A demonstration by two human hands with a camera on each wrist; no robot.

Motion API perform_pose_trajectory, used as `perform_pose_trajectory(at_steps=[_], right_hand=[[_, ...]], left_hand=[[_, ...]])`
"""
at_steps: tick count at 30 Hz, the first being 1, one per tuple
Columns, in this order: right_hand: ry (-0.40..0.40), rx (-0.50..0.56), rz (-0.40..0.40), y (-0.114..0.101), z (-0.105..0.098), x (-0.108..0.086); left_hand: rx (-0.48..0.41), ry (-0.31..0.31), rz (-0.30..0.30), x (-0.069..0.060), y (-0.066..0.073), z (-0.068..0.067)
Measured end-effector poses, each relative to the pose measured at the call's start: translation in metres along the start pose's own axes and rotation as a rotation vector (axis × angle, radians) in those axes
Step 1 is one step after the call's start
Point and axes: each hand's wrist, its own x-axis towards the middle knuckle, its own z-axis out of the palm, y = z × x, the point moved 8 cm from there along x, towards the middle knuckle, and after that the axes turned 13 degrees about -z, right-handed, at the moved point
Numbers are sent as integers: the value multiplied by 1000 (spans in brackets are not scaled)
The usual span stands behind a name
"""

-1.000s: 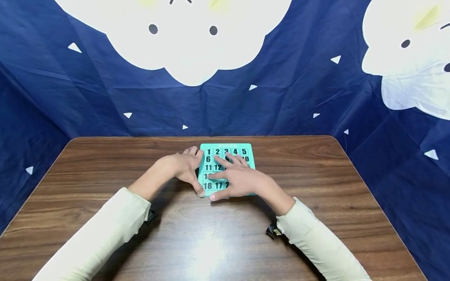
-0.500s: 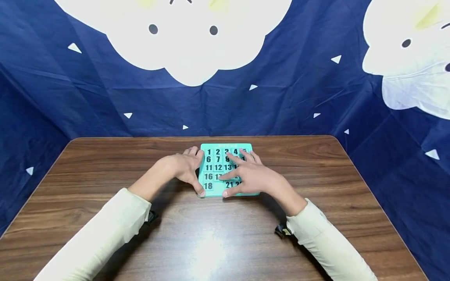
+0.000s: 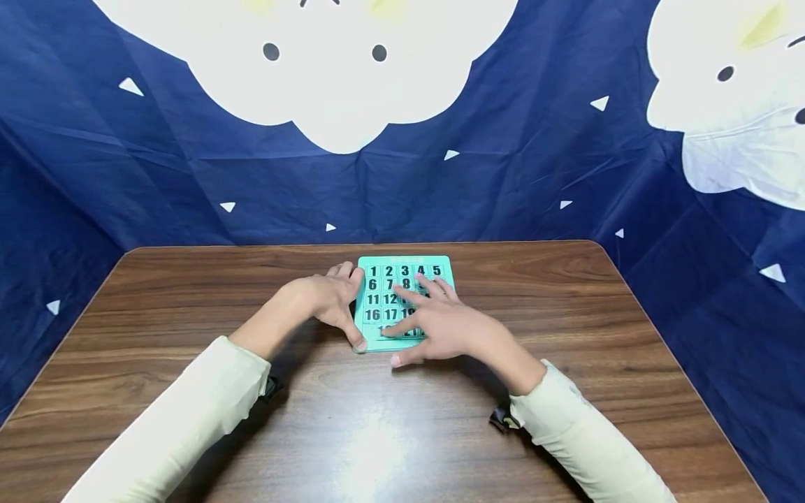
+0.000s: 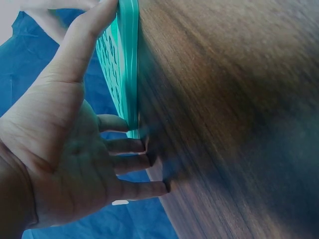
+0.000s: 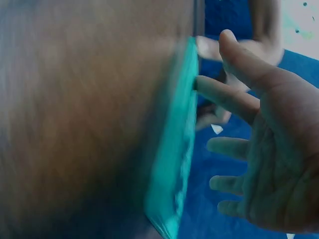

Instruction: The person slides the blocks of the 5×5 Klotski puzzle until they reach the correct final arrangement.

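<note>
A teal sliding number puzzle (image 3: 377,346) lies flat near the far edge of the table, its black-numbered tiles in rows. My left hand (image 3: 327,297) rests at its left side, thumb on the near left corner and the other fingers spread along the edge toward the far corner. Over the right part of the puzzle is my right hand (image 3: 443,327), fingers spread, hiding several tiles. Its index fingertip touches the 18 tile (image 3: 380,330) in the nearest row, with a bare gap left of that tile. The right thumb sits just off the near edge.
The brown wood-grain table (image 3: 189,300) has rounded far corners. Behind it hangs a dark blue cloth (image 3: 283,188) with white cloud shapes and small triangles. Dark wrist devices (image 3: 503,419) sit under the cuffs.
The 18 tile has slid right from the left end of the nearest row. My right hand first shifted right, then slightly nearer. The left hand has stayed in place.
</note>
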Motion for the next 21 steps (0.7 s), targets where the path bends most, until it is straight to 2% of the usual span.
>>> perform_pose_trajectory(at_steps=[2,5,9,13,17,21], right_hand=[[6,-14,26,4,-5,-4],[15,9,15,5,-8,-4],[25,32,-29,2,-5,11],[0,17,-12,-2,0,20],[-47,32,-31,-12,7,13],[-7,23,-38,-12,2,5]], left_hand=[[-3,4,2,0,0,0],[-9,2,3,0,0,-1],[-3,-6,-2,0,-1,-2],[2,-9,4,0,-1,-2],[-5,-10,11,-1,1,0],[-9,-8,4,-2,1,-1]])
